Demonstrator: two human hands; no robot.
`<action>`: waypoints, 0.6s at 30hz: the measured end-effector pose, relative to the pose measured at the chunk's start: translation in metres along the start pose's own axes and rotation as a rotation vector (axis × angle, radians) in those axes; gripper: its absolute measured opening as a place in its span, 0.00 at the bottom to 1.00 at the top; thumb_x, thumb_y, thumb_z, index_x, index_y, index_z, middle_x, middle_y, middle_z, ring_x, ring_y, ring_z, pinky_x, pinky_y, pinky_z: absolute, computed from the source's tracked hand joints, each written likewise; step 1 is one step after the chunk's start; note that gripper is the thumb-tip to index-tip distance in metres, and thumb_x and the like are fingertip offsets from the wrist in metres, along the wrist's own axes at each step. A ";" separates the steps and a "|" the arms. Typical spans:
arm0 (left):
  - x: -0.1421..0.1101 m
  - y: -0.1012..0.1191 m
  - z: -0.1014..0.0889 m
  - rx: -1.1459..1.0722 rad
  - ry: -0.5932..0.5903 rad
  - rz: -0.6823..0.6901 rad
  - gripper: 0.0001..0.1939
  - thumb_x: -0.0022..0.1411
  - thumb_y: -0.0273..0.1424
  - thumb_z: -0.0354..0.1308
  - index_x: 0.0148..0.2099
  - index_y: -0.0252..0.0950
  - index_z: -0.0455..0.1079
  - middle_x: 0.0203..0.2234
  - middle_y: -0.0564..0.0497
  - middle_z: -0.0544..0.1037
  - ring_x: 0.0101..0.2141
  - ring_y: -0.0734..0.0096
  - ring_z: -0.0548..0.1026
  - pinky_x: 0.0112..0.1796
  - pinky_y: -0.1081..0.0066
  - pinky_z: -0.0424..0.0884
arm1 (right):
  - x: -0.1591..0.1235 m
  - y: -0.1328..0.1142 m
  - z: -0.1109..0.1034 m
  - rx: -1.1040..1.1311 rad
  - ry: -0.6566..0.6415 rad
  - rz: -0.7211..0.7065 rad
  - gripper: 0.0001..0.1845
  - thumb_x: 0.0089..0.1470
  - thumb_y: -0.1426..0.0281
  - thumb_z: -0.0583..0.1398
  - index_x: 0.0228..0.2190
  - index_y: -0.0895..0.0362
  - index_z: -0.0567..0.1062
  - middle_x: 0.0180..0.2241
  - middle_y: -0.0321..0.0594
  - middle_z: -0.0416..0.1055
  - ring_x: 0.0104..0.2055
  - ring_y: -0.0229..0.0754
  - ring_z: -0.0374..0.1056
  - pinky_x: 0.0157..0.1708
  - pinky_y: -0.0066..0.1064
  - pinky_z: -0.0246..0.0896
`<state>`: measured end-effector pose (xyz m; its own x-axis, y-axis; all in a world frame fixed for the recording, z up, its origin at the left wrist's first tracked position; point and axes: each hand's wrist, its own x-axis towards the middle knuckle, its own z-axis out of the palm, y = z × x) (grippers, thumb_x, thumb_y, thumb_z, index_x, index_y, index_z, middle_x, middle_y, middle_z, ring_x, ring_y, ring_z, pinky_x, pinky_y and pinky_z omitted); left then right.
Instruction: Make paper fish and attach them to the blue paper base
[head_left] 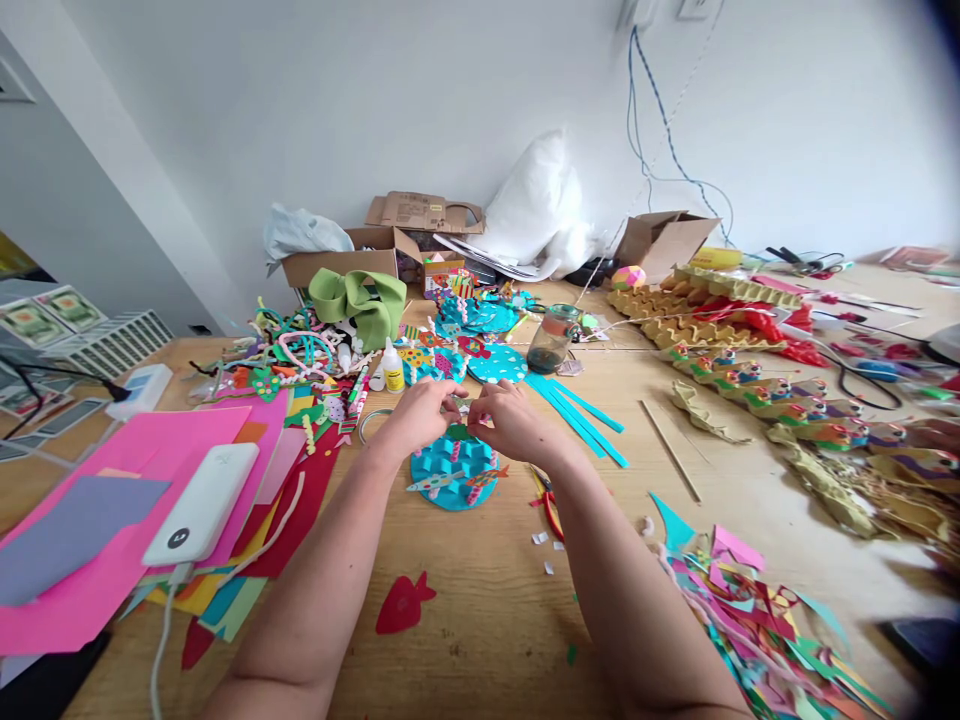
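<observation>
Above a round blue craft base (455, 497), my left hand (429, 408) and my right hand (511, 415) meet with bent, pinching fingers. What lies between the fingertips is too small and partly covered to make out. A green paper piece (458, 432) shows just beneath them, close to the right fingertips. Pink-and-white twisted stems stand on the base. A pale spotted paper fish (436, 482) and an orange patterned fish (487, 478) sit at its near side. The far part of the base is hidden by my hands.
Scissors (553, 512) lie by my right forearm, and a red paper fish (405, 603) lies in front. A glue bottle (392, 367), a glass jar (553, 338) and blue strips (574, 415) are beyond. A power bank (202, 503) rests on coloured paper; scraps (765, 620) pile up right.
</observation>
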<state>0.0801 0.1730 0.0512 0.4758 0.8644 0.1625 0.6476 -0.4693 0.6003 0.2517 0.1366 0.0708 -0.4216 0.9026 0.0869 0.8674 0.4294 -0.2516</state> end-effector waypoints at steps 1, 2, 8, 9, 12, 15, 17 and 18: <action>0.000 0.000 0.000 -0.001 0.001 0.002 0.21 0.54 0.22 0.60 0.51 0.37 0.72 0.34 0.48 0.81 0.37 0.64 0.77 0.42 0.68 0.71 | 0.000 -0.001 0.000 0.000 0.000 -0.001 0.08 0.55 0.69 0.59 0.31 0.55 0.80 0.34 0.43 0.70 0.43 0.45 0.60 0.42 0.33 0.50; 0.000 -0.001 0.001 -0.001 0.002 0.004 0.21 0.54 0.22 0.59 0.51 0.37 0.72 0.34 0.48 0.81 0.37 0.64 0.77 0.41 0.68 0.71 | 0.000 -0.001 0.000 -0.001 0.001 -0.002 0.08 0.55 0.69 0.59 0.31 0.55 0.80 0.34 0.43 0.70 0.43 0.45 0.60 0.42 0.33 0.50; 0.000 0.000 0.001 0.003 0.016 0.008 0.21 0.54 0.22 0.60 0.51 0.37 0.72 0.34 0.48 0.81 0.38 0.64 0.77 0.41 0.69 0.71 | 0.000 -0.003 -0.002 -0.003 -0.002 -0.004 0.08 0.55 0.70 0.59 0.32 0.55 0.80 0.34 0.43 0.70 0.43 0.45 0.60 0.42 0.33 0.50; 0.000 0.000 0.001 0.005 0.017 0.012 0.21 0.54 0.22 0.60 0.51 0.37 0.72 0.33 0.48 0.81 0.38 0.64 0.77 0.41 0.69 0.71 | 0.000 -0.003 -0.002 -0.003 -0.003 -0.002 0.08 0.55 0.70 0.59 0.32 0.55 0.80 0.34 0.43 0.70 0.43 0.45 0.60 0.42 0.33 0.50; 0.000 0.000 0.001 0.014 0.019 0.010 0.21 0.54 0.23 0.60 0.51 0.37 0.72 0.33 0.48 0.81 0.38 0.63 0.77 0.41 0.68 0.71 | 0.001 -0.003 -0.001 -0.007 0.006 0.000 0.08 0.55 0.69 0.59 0.32 0.56 0.80 0.34 0.44 0.70 0.43 0.45 0.60 0.42 0.33 0.50; 0.000 0.000 0.000 0.018 0.016 0.004 0.20 0.54 0.23 0.60 0.51 0.36 0.73 0.32 0.48 0.81 0.37 0.63 0.77 0.41 0.68 0.71 | 0.001 -0.002 0.001 -0.016 0.018 0.002 0.08 0.55 0.70 0.59 0.32 0.56 0.80 0.33 0.44 0.70 0.43 0.46 0.59 0.41 0.33 0.50; 0.000 0.000 0.000 0.023 0.011 0.002 0.20 0.54 0.22 0.59 0.51 0.36 0.73 0.32 0.48 0.81 0.37 0.64 0.78 0.40 0.69 0.71 | 0.001 -0.002 0.001 -0.021 0.024 0.006 0.08 0.54 0.70 0.59 0.32 0.56 0.80 0.34 0.44 0.70 0.43 0.46 0.59 0.41 0.33 0.50; 0.000 0.000 0.000 0.026 0.009 0.002 0.20 0.54 0.22 0.58 0.51 0.36 0.72 0.32 0.48 0.81 0.37 0.64 0.78 0.40 0.69 0.71 | 0.001 -0.002 0.001 -0.026 0.026 0.008 0.09 0.54 0.70 0.59 0.32 0.56 0.80 0.34 0.44 0.70 0.43 0.46 0.59 0.41 0.33 0.50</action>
<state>0.0802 0.1730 0.0514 0.4720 0.8648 0.1710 0.6619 -0.4758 0.5792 0.2488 0.1368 0.0701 -0.4079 0.9064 0.1097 0.8774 0.4224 -0.2275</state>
